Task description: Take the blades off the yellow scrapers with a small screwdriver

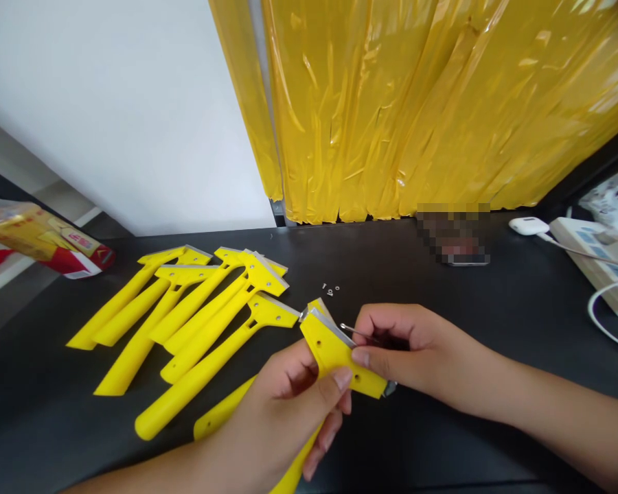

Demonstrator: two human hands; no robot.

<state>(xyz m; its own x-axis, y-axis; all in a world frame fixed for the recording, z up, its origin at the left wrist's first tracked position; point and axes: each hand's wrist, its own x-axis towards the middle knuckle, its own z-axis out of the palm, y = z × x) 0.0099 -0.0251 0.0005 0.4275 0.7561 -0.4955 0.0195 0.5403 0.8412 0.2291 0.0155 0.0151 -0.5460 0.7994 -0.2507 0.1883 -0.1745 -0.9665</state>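
My left hand [293, 398] is closed around a yellow scraper [334, 346], its thumb lying on the face of the head. Two screw holes in that head stand bare, and a metal strip runs along its edge. My right hand [406, 350] is closed at the head's far edge, thumb touching the plastic. From between its fingers sticks a thin metal rod-like tool [347, 329]; the rest of it is hidden in the palm. Several small screws and nuts [330, 291] lie on the table just beyond the scraper head.
Several yellow scrapers [206, 374] lie fanned out on the black table [391, 274] at left. A red and yellow package [56, 240] is at the far left. A power strip [592, 254] with a white charger [528, 226] and cables sits right. Yellow plastic sheeting [391, 110] hangs behind.
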